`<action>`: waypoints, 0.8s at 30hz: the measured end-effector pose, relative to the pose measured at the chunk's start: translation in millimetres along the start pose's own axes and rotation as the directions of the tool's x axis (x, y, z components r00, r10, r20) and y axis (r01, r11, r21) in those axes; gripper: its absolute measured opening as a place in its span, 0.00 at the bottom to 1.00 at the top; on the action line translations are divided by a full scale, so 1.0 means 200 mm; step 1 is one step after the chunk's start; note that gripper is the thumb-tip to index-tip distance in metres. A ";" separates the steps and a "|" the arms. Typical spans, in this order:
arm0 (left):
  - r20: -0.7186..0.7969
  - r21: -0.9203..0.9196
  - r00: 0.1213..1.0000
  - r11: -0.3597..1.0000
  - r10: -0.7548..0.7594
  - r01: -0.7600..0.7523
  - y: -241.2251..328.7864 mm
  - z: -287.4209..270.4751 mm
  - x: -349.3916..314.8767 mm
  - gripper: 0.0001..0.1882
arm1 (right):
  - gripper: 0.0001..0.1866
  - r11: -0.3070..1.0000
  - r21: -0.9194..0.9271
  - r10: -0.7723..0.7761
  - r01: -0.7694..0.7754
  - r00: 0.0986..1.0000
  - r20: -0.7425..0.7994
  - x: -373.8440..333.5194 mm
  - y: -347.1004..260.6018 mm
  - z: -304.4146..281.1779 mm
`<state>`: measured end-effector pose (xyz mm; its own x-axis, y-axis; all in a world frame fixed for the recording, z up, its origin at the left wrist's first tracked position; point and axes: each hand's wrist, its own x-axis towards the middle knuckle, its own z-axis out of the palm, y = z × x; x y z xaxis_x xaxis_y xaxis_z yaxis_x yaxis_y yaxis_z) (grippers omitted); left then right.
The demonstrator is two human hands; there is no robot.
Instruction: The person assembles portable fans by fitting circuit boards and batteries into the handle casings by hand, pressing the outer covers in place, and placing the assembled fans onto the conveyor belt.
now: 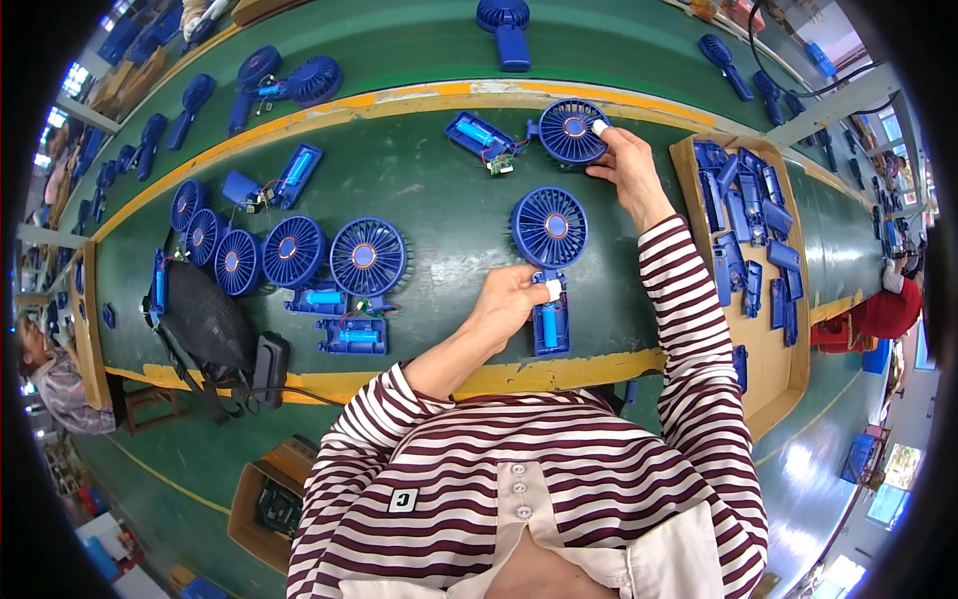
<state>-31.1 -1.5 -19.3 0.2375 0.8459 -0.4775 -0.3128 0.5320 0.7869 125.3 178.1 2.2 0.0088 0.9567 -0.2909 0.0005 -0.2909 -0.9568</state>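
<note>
My left hand (509, 302) is closed on the top of an opened blue handheld fan (550, 228), with a white cover on one fingertip. That fan's round head points away from me, and a light-blue battery (549, 327) shows in its handle. Farther off, my right hand (634, 172) grips the rim of a second blue fan head (573, 131), a white cover on a fingertip here too. Just left of this head lies its opened handle half (481, 137), with a battery, wires and a small green circuit board (501, 165).
Several opened fans (367, 257) lie along the left of the green table. A black mesh bag (208, 317) sits at its left edge. On the right is a cardboard tray (766, 374) of blue handle shells. Finished-looking fans (513, 45) lie on the green belt beyond.
</note>
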 end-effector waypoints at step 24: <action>0.087 -0.015 0.996 1.000 -0.020 0.021 0.03 0.03 0.02 0.14 | 0.24 0.514 -0.797 -0.549 0.318 0.836 -0.020 -0.37 -0.21 -0.42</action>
<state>-26.9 4.7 -13.6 0.3224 0.8289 -0.4571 -0.3211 0.5500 0.7710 207.8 119.0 63.3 0.0272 0.9589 0.2824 0.7997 0.1486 -0.5817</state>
